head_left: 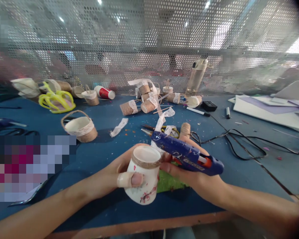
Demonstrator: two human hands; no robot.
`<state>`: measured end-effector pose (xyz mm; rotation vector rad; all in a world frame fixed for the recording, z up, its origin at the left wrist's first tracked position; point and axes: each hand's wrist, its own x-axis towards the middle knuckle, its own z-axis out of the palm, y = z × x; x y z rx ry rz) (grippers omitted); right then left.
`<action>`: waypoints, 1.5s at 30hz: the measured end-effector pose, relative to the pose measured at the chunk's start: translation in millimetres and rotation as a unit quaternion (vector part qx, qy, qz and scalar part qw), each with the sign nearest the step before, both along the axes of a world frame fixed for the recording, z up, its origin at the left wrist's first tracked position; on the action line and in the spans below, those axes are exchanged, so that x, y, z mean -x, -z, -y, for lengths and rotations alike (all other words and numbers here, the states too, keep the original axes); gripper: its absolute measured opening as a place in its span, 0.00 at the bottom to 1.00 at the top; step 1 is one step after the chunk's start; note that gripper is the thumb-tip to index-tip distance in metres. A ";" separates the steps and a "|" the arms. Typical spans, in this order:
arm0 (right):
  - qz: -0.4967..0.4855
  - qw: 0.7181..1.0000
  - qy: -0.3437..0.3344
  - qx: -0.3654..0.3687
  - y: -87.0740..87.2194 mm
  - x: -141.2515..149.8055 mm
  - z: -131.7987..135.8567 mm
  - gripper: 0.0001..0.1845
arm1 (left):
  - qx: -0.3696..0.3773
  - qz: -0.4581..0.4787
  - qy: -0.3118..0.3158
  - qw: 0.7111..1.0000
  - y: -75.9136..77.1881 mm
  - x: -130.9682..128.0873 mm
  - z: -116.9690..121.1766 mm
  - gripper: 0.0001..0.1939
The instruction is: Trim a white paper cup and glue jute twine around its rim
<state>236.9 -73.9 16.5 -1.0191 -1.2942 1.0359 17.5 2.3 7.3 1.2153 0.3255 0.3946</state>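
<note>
My left hand (119, 174) is wrapped round a small white paper cup (143, 181) with a pink flower print and a band of brown twine under its rim. A plaster covers the thumb. My right hand (189, 169) grips a blue hot glue gun (186, 153), its nozzle pointing left at the cup's rim. Both are held just above the near edge of the blue table (102, 156). A green patch (168, 182) lies under my hands.
A twine spool (185, 130), lace strips (119, 127) and sticks lie behind my hands. A twine-wrapped basket cup (81, 127) stands left, more wrapped cups (139, 104) further back, a yellow-green frame (56, 101) far left. Black cables (239, 142), markers, white sheets (269, 109) right; mesh wall behind.
</note>
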 end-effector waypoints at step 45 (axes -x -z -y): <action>0.124 0.989 0.027 -0.076 8.3 -9.8 3.4 0.10 | -0.027 -0.006 -0.154 0.988 0.5 -3.0 -0.3 0.24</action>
